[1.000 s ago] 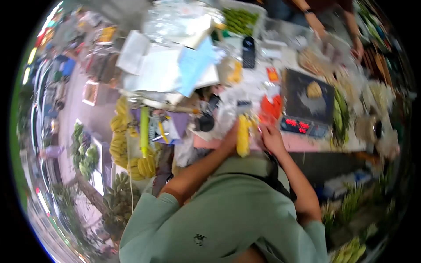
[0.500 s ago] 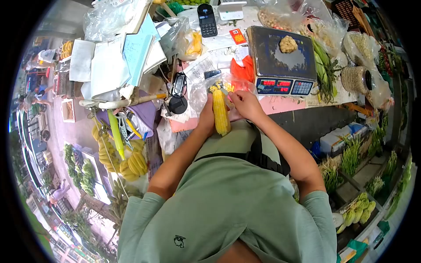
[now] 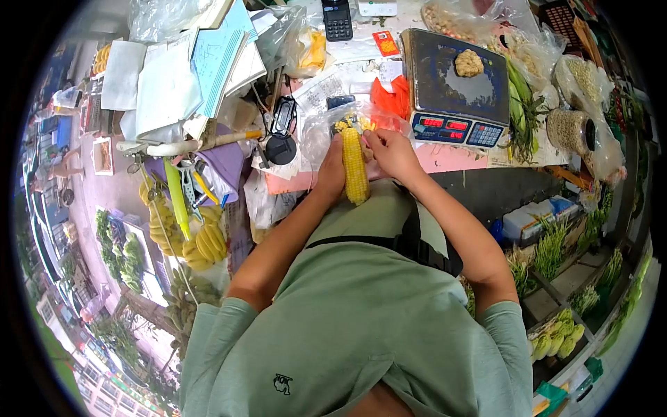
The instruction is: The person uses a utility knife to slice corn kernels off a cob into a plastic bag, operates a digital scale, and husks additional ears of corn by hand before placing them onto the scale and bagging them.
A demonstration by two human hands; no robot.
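Observation:
A yellow corn cob [image 3: 355, 170] stands out lengthwise between my hands, its lower end near my lap. My left hand [image 3: 332, 167] is closed around the cob's left side. At the cob's upper right, my right hand [image 3: 392, 154] is pinched on a small tool, mostly hidden, with a pinkish part at the fingertips. Beyond the cob's upper end lies a clear plastic bag [image 3: 316, 132] with loose kernels [image 3: 356, 121] in it. A red-orange bag [image 3: 391, 97] is just past my right hand.
A digital scale [image 3: 455, 90] with a pale lump on it stands at the right, beside green husks [image 3: 521, 111]. Papers [image 3: 163, 87] are stacked at the left above bananas [image 3: 208, 240]. A black keypad device [image 3: 338, 21] lies at the back. A bagged jar [image 3: 570, 130] is far right.
The view has shifted and become sharp since the earliest frame. The other person's arms at the upper right are out of view. Both my hands remain at the cob.

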